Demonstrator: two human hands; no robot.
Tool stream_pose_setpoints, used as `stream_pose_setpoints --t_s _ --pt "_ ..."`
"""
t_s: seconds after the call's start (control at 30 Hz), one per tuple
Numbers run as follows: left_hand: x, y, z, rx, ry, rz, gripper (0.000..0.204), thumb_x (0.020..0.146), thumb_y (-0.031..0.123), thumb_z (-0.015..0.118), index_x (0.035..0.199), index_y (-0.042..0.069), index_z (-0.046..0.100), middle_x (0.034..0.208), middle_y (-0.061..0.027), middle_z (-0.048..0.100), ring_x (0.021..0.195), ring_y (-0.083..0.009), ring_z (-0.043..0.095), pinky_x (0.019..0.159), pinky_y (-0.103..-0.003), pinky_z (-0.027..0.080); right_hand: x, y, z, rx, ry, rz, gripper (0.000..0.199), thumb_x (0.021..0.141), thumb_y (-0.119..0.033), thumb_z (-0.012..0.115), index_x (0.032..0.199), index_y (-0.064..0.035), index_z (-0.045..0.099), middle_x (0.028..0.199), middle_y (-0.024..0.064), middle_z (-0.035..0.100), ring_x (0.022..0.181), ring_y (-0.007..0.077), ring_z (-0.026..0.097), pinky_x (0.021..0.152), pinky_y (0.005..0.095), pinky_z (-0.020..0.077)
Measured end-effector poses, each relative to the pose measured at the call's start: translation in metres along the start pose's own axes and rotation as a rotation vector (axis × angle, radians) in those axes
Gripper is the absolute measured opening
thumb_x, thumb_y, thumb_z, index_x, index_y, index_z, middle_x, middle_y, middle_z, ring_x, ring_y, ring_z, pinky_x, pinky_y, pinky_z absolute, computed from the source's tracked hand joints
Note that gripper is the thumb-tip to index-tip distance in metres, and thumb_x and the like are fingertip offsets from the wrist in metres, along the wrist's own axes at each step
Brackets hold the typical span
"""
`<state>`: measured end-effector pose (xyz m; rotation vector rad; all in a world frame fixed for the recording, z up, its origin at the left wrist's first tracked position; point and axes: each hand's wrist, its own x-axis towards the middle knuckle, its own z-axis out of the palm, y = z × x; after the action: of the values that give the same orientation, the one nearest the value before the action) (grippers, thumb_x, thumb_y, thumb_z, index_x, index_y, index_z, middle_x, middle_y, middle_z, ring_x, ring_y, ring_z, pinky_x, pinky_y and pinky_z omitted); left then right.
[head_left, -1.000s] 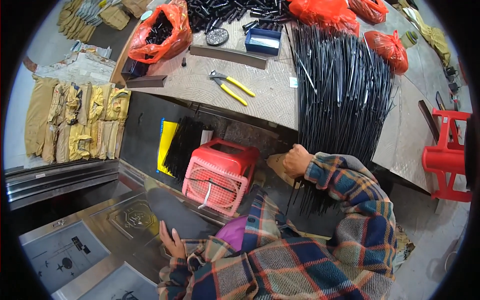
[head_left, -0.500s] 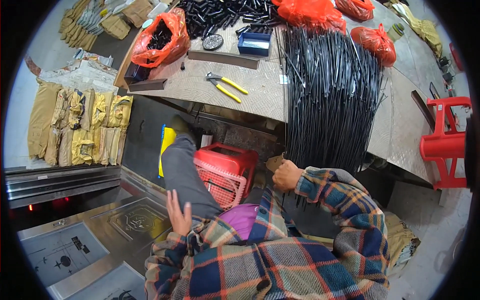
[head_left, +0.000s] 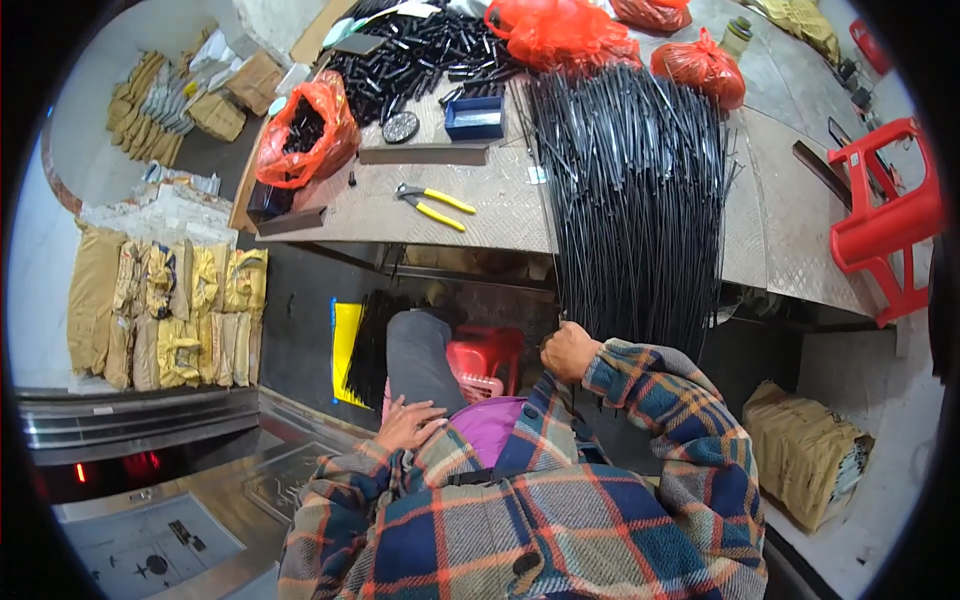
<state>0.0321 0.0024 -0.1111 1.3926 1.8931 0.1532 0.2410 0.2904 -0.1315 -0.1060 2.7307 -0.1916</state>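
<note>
While your right hand (head_left: 568, 350) curls its fingers around the lower ends of the black rods (head_left: 630, 200) hanging off the workbench (head_left: 480, 215), your left hand (head_left: 408, 425) rests spread and empty on your thigh; you seem to be gathering a bunch, so next grip firmly and draw evenly.

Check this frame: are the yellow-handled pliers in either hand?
No. The yellow-handled pliers lie untouched on the metal workbench, while the right hand grips the hanging bundle of long black rods.
</note>
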Motion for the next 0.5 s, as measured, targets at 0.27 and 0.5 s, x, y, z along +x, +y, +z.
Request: stream_pose_setpoints --t_s 0.27,0.5 --pt "0.066 -0.004 -0.035 0.008 -0.188 0.196 0.031 0.087 0.035 0.047 0.105 0.017 0.063 0.098 -0.0117 0.064 0.092 -0.0281 0.059 0.092 -0.048 0.035 -0.002 -0.006 0.015 0.061 0.293 0.121 0.013 0.067 -0.024 0.056 0.060 -0.0143 0.062 0.060 0.0043 0.061 0.060 0.0195 0.060 0.064 0.0343 0.0411" --pt "0.119 -0.036 -0.070 -0.001 -0.327 0.190 0.035 0.087 0.038 0.046 0.094 0.007 0.062 0.082 -0.0176 0.062 0.074 -0.0387 0.058 0.063 -0.044 0.046 0.000 -0.009 0.013 0.097 0.257 0.200 0.016 0.072 -0.020 0.051 0.058 -0.0153 0.055 0.054 0.0029 0.054 0.058 0.0185 0.055 0.071 0.0352 0.0410"
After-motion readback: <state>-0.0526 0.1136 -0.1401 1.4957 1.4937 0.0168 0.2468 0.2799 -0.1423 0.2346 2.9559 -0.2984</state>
